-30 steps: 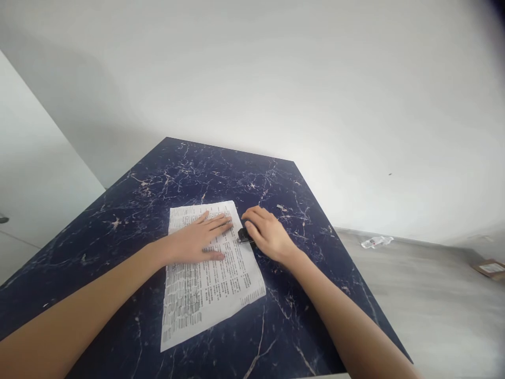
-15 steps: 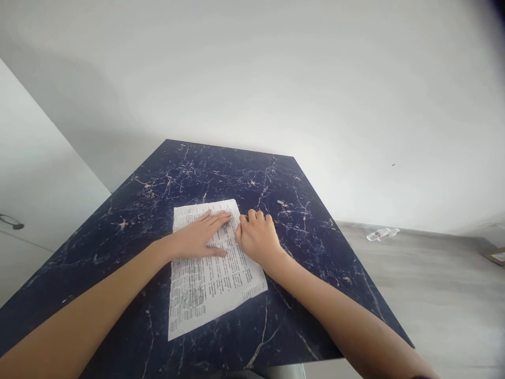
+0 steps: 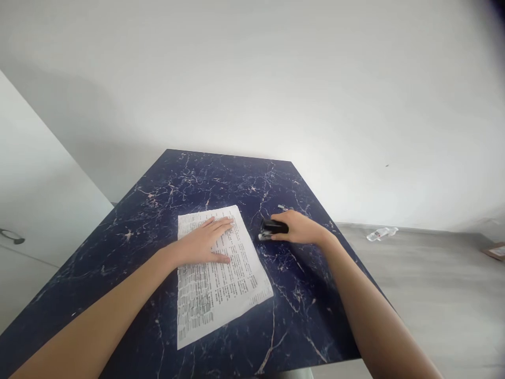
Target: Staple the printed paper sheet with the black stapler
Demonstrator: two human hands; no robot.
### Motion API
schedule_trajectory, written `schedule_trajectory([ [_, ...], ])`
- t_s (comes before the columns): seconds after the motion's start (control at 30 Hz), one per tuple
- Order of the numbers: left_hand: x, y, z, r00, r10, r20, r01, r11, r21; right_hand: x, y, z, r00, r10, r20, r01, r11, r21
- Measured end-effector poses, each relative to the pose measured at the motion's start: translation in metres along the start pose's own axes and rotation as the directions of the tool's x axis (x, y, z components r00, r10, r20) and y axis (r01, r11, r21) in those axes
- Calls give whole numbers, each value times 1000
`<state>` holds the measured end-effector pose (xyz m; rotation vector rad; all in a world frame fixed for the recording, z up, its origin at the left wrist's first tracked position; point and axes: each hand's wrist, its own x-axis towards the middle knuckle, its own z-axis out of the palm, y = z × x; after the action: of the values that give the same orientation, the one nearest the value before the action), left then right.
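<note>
Printed sheets of paper (image 3: 236, 273) lie on the dark blue marbled table (image 3: 221, 179), slightly turned. My left hand (image 3: 207, 242) rests flat on them, fingers spread toward the right edge. To the right of the paper, my right hand (image 3: 298, 226) grips a black stapler (image 3: 275, 226) from its far end. The stapler's front points left, toward the paper, and stands apart from it. Part of the stapler is hidden inside my palm. Just beyond my right hand lies a small metallic piece (image 3: 282, 207), perhaps a strip of staples.
A pale wall (image 3: 252, 79) rises behind the table. On the left stands a white cabinet or door with a dark round handle (image 3: 13, 237). Clear plastic packaging (image 3: 382, 233) lies on the grey floor (image 3: 426, 284) to the right, with a brown box (image 3: 495, 251) farther off.
My right hand has moved right, away from the paper's edge, and the black stapler now shows in it. My left hand stays flat on the paper.
</note>
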<state>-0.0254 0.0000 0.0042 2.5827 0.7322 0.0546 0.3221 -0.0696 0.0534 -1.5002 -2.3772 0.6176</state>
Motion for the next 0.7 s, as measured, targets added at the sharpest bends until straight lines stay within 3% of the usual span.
schedule_trajectory([
  [0.1, 1, 0, -3, 999, 4, -38, -6, 998, -61, 0, -3, -3, 969, 191, -155, -172, 976, 131],
  [0.17, 1, -2, -8, 973, -20, -228, -15, 989, -149, 10, -24, 8, 949, 259, -177, -208, 942, 261],
  [0.2, 0, -5, -12, 924, -63, -377, -12, 981, -193, 17, -39, 18, 953, 258, -159, -199, 928, 313],
  [0.23, -1, -9, -17, 836, -125, -534, 0, 973, -229, 26, -56, 29, 964, 225, -144, -167, 928, 334],
  [0.3, -4, -19, -25, 581, -250, -774, 52, 961, -271, 45, -93, 55, 982, 99, -163, -51, 960, 276],
  [0.33, -6, -25, -28, 465, -289, -837, 90, 956, -281, 54, -110, 67, 984, 37, -172, 4, 973, 231],
  [0.37, -8, -31, -30, 381, -315, -869, 127, 949, -288, 62, -124, 77, 984, -3, -178, 37, 981, 193],
  [0.4, -9, -36, -32, 332, -330, -884, 156, 943, -294, 69, -135, 87, 985, -33, -170, 60, 985, 159],
  [0.43, -9, -41, -32, 311, -338, -888, 173, 939, -297, 73, -143, 94, 987, -56, -151, 75, 989, 126],
  [0.5, -9, -47, -31, 321, -337, -885, 176, 939, -294, 74, -150, 104, 992, -60, -115, 68, 995, 67],
  [0.6, -5, -48, -26, 386, -305, -870, 144, 952, -270, 55, -142, 107, 993, 2, -116, 2, 1000, 30],
  [0.7, -2, -44, -22, 437, -287, -852, 127, 958, -258, 12, -124, 99, 984, 99, -150, -89, 993, 75],
])
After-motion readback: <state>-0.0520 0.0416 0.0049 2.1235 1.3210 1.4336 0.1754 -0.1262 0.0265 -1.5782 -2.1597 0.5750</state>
